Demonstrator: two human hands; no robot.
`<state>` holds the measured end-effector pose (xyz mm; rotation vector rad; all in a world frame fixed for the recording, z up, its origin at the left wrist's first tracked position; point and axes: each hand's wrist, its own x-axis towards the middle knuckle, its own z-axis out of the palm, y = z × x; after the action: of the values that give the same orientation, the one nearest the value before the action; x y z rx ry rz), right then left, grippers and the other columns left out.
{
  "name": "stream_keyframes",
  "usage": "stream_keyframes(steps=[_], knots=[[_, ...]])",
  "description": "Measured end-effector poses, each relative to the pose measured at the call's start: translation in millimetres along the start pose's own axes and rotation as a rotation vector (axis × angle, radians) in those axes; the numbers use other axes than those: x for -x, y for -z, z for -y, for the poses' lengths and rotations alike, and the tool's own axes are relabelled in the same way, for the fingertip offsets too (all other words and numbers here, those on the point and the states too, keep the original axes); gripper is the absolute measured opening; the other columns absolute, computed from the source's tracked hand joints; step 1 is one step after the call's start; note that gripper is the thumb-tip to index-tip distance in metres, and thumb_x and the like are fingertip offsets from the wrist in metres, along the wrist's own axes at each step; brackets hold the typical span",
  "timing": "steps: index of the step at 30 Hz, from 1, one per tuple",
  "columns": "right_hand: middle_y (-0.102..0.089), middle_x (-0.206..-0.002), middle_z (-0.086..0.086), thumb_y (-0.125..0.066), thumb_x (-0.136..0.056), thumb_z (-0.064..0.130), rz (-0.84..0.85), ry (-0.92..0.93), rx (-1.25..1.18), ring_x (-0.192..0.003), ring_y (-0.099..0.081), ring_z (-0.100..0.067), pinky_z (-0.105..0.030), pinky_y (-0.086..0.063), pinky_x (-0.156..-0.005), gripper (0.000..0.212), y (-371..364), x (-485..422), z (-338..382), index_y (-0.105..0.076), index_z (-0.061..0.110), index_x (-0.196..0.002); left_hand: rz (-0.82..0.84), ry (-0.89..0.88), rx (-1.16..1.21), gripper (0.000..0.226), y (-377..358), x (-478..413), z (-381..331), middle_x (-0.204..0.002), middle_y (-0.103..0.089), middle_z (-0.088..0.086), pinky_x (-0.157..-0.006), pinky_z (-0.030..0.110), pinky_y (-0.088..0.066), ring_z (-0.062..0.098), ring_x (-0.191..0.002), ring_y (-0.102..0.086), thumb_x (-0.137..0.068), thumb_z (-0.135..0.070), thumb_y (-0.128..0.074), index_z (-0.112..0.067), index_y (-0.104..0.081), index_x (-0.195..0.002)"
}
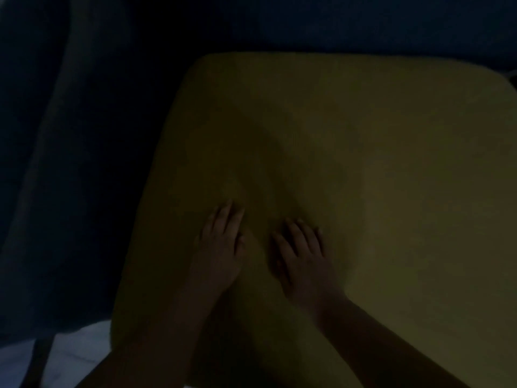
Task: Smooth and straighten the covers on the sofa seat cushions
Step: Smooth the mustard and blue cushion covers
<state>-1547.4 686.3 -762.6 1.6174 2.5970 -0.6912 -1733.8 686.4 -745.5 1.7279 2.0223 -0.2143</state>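
Very dim lighting; fine detail lost.

Seat cushion (391, 191): largest item, fills centre and right of view. Mustard-yellow cover (363, 121), rounded far corners, near edge cut off at bottom of view. Lies with far and left edges against dark blue sofa (70, 163) upholstery. Looks flat across right half. Darker band from upper middle down toward the hands; fold or shadow, cannot tell.

Sofa: wraps top and left of view, side panel at left, back along top.

Floor (70, 362): pale patch in lower left corner, below sofa side.

Leg (37, 362): dark slanted bar crossing the pale patch.

Forearms (377, 331): bare, enter from bottom edge, converge over near-left part of cushion.

Left hand (221, 247): palm down on cover, fingers (228, 217) straight and close together, pointing away, grasping nothing.

Right hand (302, 259): just beside left, separated by a narrow strip of cover. Palm down, fingers (300, 233) extended, slightly spread, angled up and left, gripping nothing.

Both rest flat on the fabric, well inside cushion edges.
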Motion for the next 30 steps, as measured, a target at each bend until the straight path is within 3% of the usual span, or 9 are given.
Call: stream_keyframes(steps=[4,8,12,14,19,22,25,28,30], knots=[[-0.049,-0.141,-0.016,-0.039,-0.089,0.039,-0.033,-0.065,0.029,-0.132,-0.040,-0.035,-0.055,-0.027,-0.108,0.050,-19,29,39,-0.058,0.016,-0.129,0.008,-0.044,0.010,0.054,-13,40,30,-0.161,0.009,-0.012,-0.118,0.039,-0.011,0.013,-0.148,0.005,-0.102,-0.038,-0.029,-0.037,-0.009,-0.152],[-0.048,-0.142,-0.019,-0.036,-0.087,0.038,-0.081,-0.135,0.052,-0.131,-0.044,-0.038,-0.058,-0.034,-0.106,0.055,-44,55,81,-0.056,0.013,-0.133,-0.027,-0.137,0.050,0.053,-30,86,61,-0.161,0.006,-0.012,-0.118,0.042,-0.015,0.012,-0.147,0.006,-0.102,-0.035,-0.031,-0.036,-0.013,-0.152],[-0.039,-0.148,-0.020,-0.034,-0.091,0.035,-0.185,-0.168,0.047,-0.138,-0.034,-0.039,-0.058,-0.028,-0.110,0.056,-83,84,125,-0.048,0.014,-0.140,-0.176,-0.257,0.030,0.052,-61,130,98,-0.159,-0.021,-0.003,-0.113,0.046,-0.027,0.019,-0.146,-0.017,-0.098,-0.041,-0.025,-0.029,-0.035,-0.147],[-0.035,-0.151,-0.019,-0.033,-0.095,0.035,-0.233,-0.156,0.045,-0.141,-0.029,-0.037,-0.056,-0.024,-0.112,0.053,-100,102,141,-0.046,0.014,-0.142,-0.238,-0.289,0.006,0.053,-78,148,112,-0.157,-0.027,0.000,-0.114,0.047,-0.026,0.021,-0.145,-0.023,-0.099,-0.044,-0.025,-0.026,-0.038,-0.146],[-0.029,-0.155,-0.015,-0.039,-0.097,0.044,-0.283,-0.037,0.074,-0.145,-0.023,-0.031,-0.054,-0.021,-0.114,0.057,-114,145,145,-0.040,0.015,-0.146,-0.236,-0.349,-0.128,0.072,-93,175,116,-0.161,-0.017,0.003,-0.114,0.058,-0.011,0.031,-0.147,-0.014,-0.090,-0.069,-0.025,-0.028,-0.027,-0.150],[-0.025,-0.157,-0.013,-0.061,-0.082,0.045,-0.238,0.067,0.189,-0.145,-0.022,-0.033,-0.059,-0.022,-0.112,0.076,-115,167,132,-0.035,0.019,-0.149,-0.207,-0.463,-0.245,0.090,-103,187,118,-0.162,-0.010,0.002,-0.109,0.068,-0.013,0.037,-0.147,-0.010,-0.077,-0.079,-0.038,-0.034,-0.016,-0.152],[-0.020,-0.159,-0.012,-0.076,-0.069,0.040,-0.187,0.117,0.354,-0.145,-0.019,-0.037,-0.064,-0.020,-0.110,0.098,-115,180,112,-0.026,0.025,-0.152,-0.196,-0.431,-0.393,0.117,-106,190,120,-0.162,0.011,0.003,-0.110,0.069,-0.011,0.039,-0.147,0.002,-0.068,-0.069,-0.065,-0.035,0.009,-0.152],[-0.014,-0.160,-0.014,-0.085,-0.058,0.041,-0.131,0.082,0.429,-0.145,-0.015,-0.041,-0.068,-0.016,-0.109,0.119,-107,181,96,-0.016,0.028,-0.154,-0.185,-0.316,-0.468,0.127,-103,191,105,-0.152,0.039,0.003,-0.111,0.066,0.000,0.039,-0.144,0.020,-0.074,-0.056,-0.071,-0.037,0.035,-0.141],[-0.012,-0.160,-0.013,-0.087,-0.054,0.042,-0.138,0.093,0.463,-0.145,-0.013,-0.042,-0.070,-0.013,-0.108,0.125,-107,180,91,-0.013,0.030,-0.154,-0.194,-0.262,-0.482,0.130,-109,193,93,-0.152,0.040,0.003,-0.111,0.068,-0.003,0.041,-0.143,0.020,-0.073,-0.054,-0.073,-0.038,0.037,-0.140]])
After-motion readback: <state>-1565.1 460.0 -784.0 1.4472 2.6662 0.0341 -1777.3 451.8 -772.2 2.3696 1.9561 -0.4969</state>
